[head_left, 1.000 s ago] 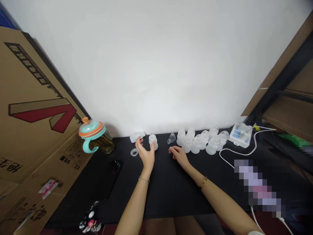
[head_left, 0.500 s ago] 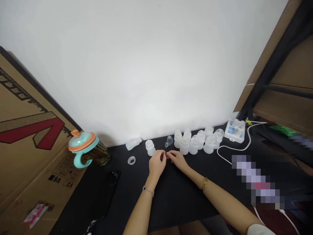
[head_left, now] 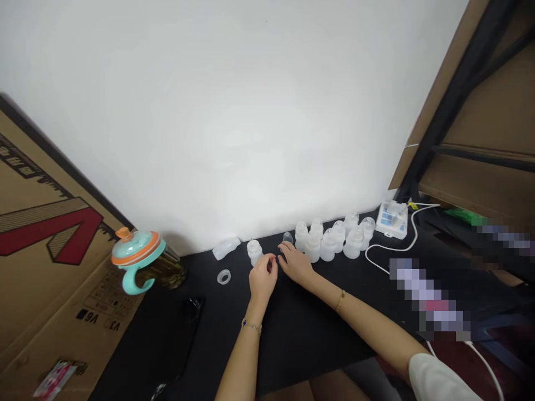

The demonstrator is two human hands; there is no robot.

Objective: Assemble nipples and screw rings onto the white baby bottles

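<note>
My left hand (head_left: 263,278) is closed in a pinch over the black table, just in front of a white baby bottle (head_left: 254,252). Whatever its fingertips hold is too small to make out. To its right, my right hand (head_left: 296,264) reaches forward with fingers stretched out and apart. Its fingertips are beside a clear dome cap (head_left: 287,238) and cover the spot in front of it. A translucent ring (head_left: 224,277) lies flat left of my left hand. Several capped baby bottles (head_left: 328,245) stand grouped to the right of my right hand.
A clear plastic piece (head_left: 226,248) lies by the wall. At the left, a jug (head_left: 140,250) with a turquoise lid stands near a cardboard box (head_left: 50,223) and a dark flat device (head_left: 178,334). A white power strip (head_left: 392,220) and cable (head_left: 412,245) are at the right.
My hands have moved apart. The right hand has gone forward to the dome cap, its fingers opening from a pinch. My left hand stays pinched. The view has shifted slightly.
</note>
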